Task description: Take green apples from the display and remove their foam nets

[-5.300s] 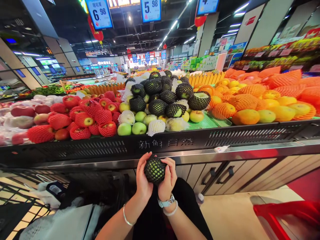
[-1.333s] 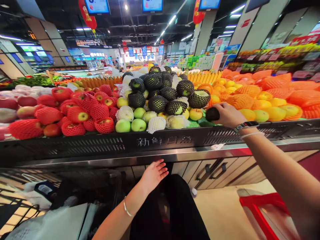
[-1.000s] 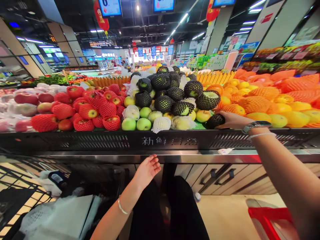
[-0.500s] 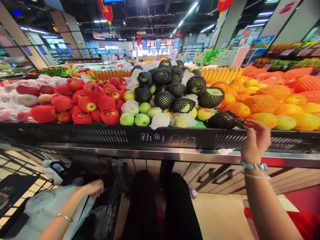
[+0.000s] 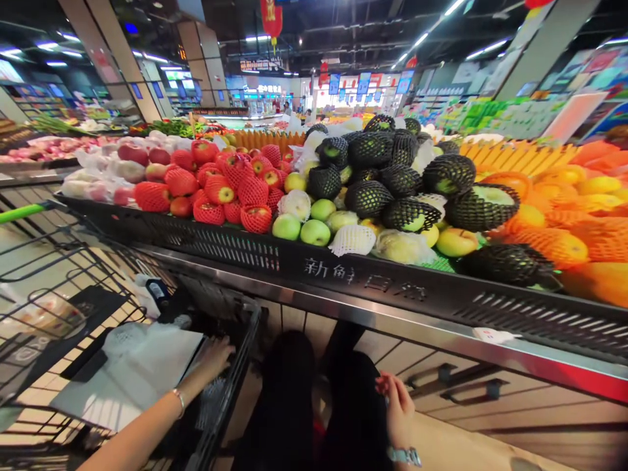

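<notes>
My left hand (image 5: pixel 216 358) reaches down inside the black wire shopping cart (image 5: pixel 248 320), beside a pale grey-white bag (image 5: pixel 132 373). Its fingers look stretched and slightly apart over dark contents, and I see nothing held. My right hand (image 5: pixel 398 407) hangs low in front of my dark-clothed leg, below the fruit stand. Its fingers are curled together, with nothing visible in them. Above it, a dark fruit in black foam net (image 5: pixel 507 263) lies at the front of the black display tray (image 5: pixel 366 278).
Red-netted apples (image 5: pixel 220 188), green apples (image 5: pixel 314 232), a heap of black-netted fruit (image 5: pixel 367 150) and orange-netted fruit (image 5: pixel 559 245) fill the stand. A white tag (image 5: pixel 493 335) sits on the metal edge. Cabinet handles (image 5: pixel 473 391) stick out below.
My right hand has left the black-netted fruit and dropped below the stand's edge. My left hand has shifted slightly within the cart. The view has turned left.
</notes>
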### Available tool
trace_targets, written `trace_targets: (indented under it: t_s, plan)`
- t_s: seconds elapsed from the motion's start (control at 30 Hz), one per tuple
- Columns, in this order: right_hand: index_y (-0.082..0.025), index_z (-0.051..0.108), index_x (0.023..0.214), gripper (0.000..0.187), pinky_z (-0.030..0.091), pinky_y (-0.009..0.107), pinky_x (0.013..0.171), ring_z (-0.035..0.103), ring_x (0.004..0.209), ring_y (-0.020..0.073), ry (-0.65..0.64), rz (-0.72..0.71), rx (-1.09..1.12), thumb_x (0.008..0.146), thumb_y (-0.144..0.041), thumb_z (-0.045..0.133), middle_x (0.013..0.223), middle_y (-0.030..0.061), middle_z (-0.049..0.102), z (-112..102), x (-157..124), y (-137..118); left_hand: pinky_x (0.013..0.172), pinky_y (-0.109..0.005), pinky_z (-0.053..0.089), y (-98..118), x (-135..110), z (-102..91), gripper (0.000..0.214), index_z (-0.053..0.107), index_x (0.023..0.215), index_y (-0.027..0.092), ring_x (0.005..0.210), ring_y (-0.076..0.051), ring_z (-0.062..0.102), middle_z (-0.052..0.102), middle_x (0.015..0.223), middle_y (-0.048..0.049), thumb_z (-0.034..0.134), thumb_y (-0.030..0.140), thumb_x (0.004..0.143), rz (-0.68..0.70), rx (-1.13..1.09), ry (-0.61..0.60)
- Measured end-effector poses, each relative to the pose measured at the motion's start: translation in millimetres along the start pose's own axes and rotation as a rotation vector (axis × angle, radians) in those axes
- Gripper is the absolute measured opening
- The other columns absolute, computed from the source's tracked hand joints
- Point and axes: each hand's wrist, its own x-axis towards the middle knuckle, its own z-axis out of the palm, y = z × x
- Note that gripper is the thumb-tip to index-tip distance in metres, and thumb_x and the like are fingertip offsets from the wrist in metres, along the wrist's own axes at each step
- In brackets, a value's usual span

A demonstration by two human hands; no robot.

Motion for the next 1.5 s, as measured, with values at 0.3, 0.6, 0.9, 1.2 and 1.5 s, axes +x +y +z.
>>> trace_targets:
  t_s: [0.3, 0.6, 0.9, 1.2, 1.5]
  plan:
    - [-0.015, 0.068, 0.083, 0.056, 0.045, 0.029, 0.063, 0.056, 0.063, 0.0165, 0.031, -0.055, 0.111, 0.069, -0.068, 0.066, 0.068, 0.003, 0.065, 6.5, 1.7, -19.6, 0.093, -0.041, 0.046, 106.2, 30.8, -92.8, 0.022, 0.068, 0.099, 0.019, 0.102, -0.03, 0.067, 0.072, 0.102, -0.013, 0.053, 0.028, 0.087, 0.035, 0.64, -0.01]
    - [-0.021, 0.07, 0.1, 0.03, 0.054, 0.032, 0.069, 0.065, 0.081, 0.0201, -0.327, -0.153, 0.326, 0.088, -0.047, 0.059, 0.097, 0.0084, 0.07, 62.1, -47.3, -89.5, 0.09, -0.033, 0.051, 231.7, 16.8, -72.5, 0.018, 0.068, 0.105, 0.024, 0.101, -0.018, 0.059, 0.06, 0.112, -0.006, 0.057, 0.025, 0.091, 0.987, 0.076, 0.539]
    - [-0.029, 0.055, 0.133, 0.059, 0.048, 0.044, 0.1, 0.055, 0.123, 0.0272, -0.311, -0.336, 0.498, 0.08, -0.052, 0.067, 0.138, 0.0092, 0.056, 72.4, -26.3, -143.4, 0.083, -0.034, 0.056, 223.8, 17.0, 33.1, 0.023, 0.066, 0.109, 0.029, 0.099, -0.019, 0.062, 0.061, 0.109, -0.0061, 0.056, 0.02, 0.091, 1.172, -0.507, 0.294]
    - [-0.02, 0.064, 0.09, 0.033, 0.052, 0.028, 0.068, 0.062, 0.073, 0.0171, 0.019, -0.26, 0.342, 0.067, -0.037, 0.08, 0.079, 0.0009, 0.067, 59.9, -24.7, -141.0, 0.085, -0.031, 0.05, 214.0, 33.7, 53.2, 0.025, 0.061, 0.114, 0.025, 0.097, -0.019, 0.06, 0.062, 0.106, -0.0068, 0.05, 0.036, 0.094, 0.953, -0.615, 0.31]
    - [-0.023, 0.058, 0.104, 0.041, 0.05, 0.029, 0.074, 0.06, 0.081, 0.0169, 0.32, -0.403, 0.296, 0.071, -0.034, 0.078, 0.09, 0.002, 0.063, 62.4, -36.6, -140.3, 0.079, -0.039, 0.048, 216.4, 12.7, 52.1, 0.047, 0.068, 0.087, 0.022, 0.084, -0.024, 0.06, 0.067, 0.09, -0.0088, 0.031, 0.049, 0.097, 1.017, -0.311, 0.162]
